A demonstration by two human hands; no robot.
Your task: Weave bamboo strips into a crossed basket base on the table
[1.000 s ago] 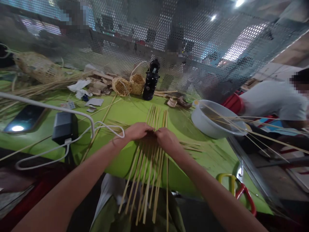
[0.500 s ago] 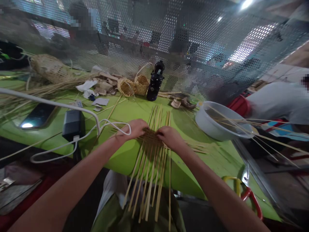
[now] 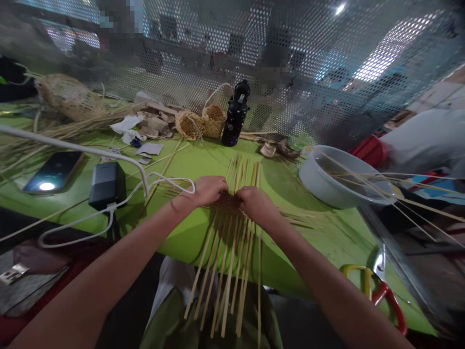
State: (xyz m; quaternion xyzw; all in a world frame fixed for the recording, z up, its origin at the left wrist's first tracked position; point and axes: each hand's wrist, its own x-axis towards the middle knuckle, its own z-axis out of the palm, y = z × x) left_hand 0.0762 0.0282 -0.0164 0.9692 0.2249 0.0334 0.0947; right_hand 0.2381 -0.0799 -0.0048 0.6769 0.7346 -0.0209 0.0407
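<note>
A partly woven mat of bamboo strips [image 3: 228, 202] lies on the green table in front of me, its long strip ends hanging over the near edge toward my lap. At its left side my left hand [image 3: 211, 189] has its fingers closed on the weave. My right hand [image 3: 253, 201] pinches the strips a little to the right, close to the other hand. Strip ends fan out beyond both hands and to the right. Exactly which strip each set of fingertips grips is hidden.
Beyond the weave stand a black bottle [image 3: 235, 116] and small woven baskets [image 3: 191, 125]. On the right are a white basin [image 3: 327, 186] with strips and scissors [image 3: 381, 291] with red and yellow handles. A phone [image 3: 54, 172], a power bank [image 3: 107, 185] and a white cable lie left.
My left hand has shifted slightly right, nearer to the right hand, over the weave. Both hands stay on the strips. The camera view has moved a little.
</note>
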